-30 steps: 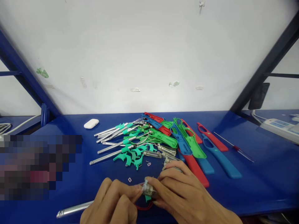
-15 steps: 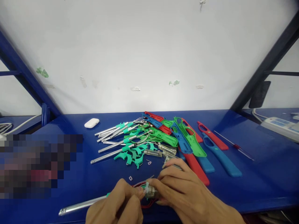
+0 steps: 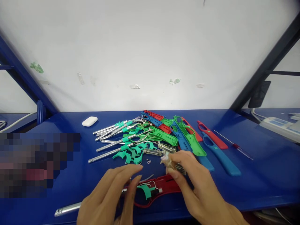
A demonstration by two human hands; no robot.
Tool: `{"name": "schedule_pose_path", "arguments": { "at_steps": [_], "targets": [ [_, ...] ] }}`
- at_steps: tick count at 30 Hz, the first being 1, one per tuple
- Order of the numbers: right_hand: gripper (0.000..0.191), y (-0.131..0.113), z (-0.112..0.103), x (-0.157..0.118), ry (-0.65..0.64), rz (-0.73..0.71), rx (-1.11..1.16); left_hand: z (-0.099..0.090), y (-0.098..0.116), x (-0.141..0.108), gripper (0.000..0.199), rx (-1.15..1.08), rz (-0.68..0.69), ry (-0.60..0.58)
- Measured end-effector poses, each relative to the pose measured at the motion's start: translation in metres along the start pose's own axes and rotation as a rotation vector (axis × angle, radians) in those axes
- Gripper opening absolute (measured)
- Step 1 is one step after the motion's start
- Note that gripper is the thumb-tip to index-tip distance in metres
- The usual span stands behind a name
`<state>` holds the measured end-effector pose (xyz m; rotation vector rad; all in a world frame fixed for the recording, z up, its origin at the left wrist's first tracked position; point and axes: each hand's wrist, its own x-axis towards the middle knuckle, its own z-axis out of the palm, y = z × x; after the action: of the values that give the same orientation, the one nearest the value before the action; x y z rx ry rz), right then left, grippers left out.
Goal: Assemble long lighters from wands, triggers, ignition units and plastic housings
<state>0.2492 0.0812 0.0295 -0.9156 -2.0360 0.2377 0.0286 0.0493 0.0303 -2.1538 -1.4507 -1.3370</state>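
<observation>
Canister at lower centre is pinched by the right hand; the left hand, thumb and forefinger parted, nears the red shell.

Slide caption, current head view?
Right hand holds a clear canister near an open red shell; left hand by the green piece inside.

Blue table under plastic shells
</observation>
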Motion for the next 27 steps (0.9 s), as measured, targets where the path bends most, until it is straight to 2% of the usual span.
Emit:
{"name": "schedule_pose_path", "arguments": {
  "at_steps": [4,10,12,15,17,20,27],
  "targets": [
    [0.012,0.002,-0.002,-0.003,-0.031,0.104,0.026,0.004,-0.007,0.008,0.020,0.041,0.117,-0.152],
    [0.014,-0.001,0.000,-0.004,-0.040,0.079,-0.011,0.006,-0.013,0.017,0.027,0.034,0.134,-0.276],
    [0.014,-0.001,0.001,-0.004,-0.063,0.083,-0.012,0.005,-0.015,0.017,0.027,0.031,0.076,-0.371],
    [0.016,-0.003,0.002,-0.002,-0.137,0.091,-0.009,0.004,-0.018,0.016,0.025,0.026,-0.118,-0.585],
    [0.018,-0.004,0.002,-0.001,-0.176,0.078,-0.011,0.003,-0.020,0.016,0.026,-0.014,-0.217,-0.683],
    [0.018,-0.004,0.004,0.000,-0.221,0.067,-0.019,0.003,-0.021,0.016,0.028,-0.090,-0.228,-0.675],
    [0.027,0.002,0.010,-0.006,-0.313,0.031,-0.082,0.004,-0.025,0.012,0.031,-0.112,-0.083,-0.463]
  ]
}}
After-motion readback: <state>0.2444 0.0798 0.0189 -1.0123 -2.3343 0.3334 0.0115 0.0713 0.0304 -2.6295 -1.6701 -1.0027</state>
